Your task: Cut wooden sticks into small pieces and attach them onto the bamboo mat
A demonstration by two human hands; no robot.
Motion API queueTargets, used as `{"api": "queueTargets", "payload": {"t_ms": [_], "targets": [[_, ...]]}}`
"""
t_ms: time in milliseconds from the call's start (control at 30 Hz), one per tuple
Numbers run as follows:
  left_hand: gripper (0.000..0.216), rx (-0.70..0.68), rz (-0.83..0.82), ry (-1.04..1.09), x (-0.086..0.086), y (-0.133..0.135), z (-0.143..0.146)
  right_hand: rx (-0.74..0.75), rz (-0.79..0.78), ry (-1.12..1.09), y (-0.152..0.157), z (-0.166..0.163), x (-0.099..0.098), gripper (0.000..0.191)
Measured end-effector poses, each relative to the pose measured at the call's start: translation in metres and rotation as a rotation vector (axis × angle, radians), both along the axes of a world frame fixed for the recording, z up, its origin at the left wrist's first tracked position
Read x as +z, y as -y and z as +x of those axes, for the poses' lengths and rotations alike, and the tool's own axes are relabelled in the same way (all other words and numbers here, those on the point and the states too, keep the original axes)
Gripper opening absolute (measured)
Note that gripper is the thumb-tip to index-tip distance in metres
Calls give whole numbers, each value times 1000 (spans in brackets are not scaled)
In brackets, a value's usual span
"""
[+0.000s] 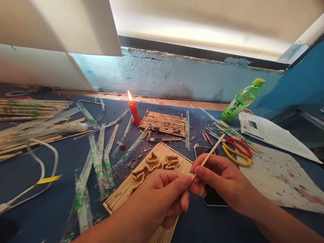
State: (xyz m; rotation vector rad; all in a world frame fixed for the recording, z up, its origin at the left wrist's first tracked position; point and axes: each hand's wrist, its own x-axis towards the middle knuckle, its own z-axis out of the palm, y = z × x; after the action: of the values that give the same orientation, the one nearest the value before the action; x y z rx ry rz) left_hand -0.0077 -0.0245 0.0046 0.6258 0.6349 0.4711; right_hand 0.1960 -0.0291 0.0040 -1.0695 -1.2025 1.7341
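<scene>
Between the fingertips of my right hand is a thin wooden chopstick, slanting up to the right. My left hand pinches close to its lower end; the fingers there hide that end. Both hands are above a panel of wooden sticks laid side by side, which carries raised shapes built from short stick pieces. My left hand and forearm cover part of this panel. A phone lies partly under my right hand.
A lit red candle stands behind, beside a smaller dark-stained stick panel and a utility knife. Scissors and a green tea bottle are at right. Plastic wrappers, bundled chopsticks and a white cable lie left.
</scene>
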Motion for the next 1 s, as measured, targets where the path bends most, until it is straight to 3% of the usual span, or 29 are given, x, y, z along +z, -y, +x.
{"api": "queueTargets", "payload": {"t_ms": [433,633,767,833,933,1000], "targets": [[36,-12,-6,-5,-5,0,-1,14,5,3,0,2,-3,23],[31,50,110,-172,-4,-1,5,49,56,150,2,8,3,25],[29,145,322,-414,-3,1,5,41,217,472,-8,42,16,42],[31,169,376,-474,-2,2,3,-21,341,797,-20,69,17,46],[31,187,364,-466,1,2,1,-97,385,1454,-38,108,8,44],[30,192,289,-394,1,1,1,-101,340,1550,-47,126,-3,44]]}}
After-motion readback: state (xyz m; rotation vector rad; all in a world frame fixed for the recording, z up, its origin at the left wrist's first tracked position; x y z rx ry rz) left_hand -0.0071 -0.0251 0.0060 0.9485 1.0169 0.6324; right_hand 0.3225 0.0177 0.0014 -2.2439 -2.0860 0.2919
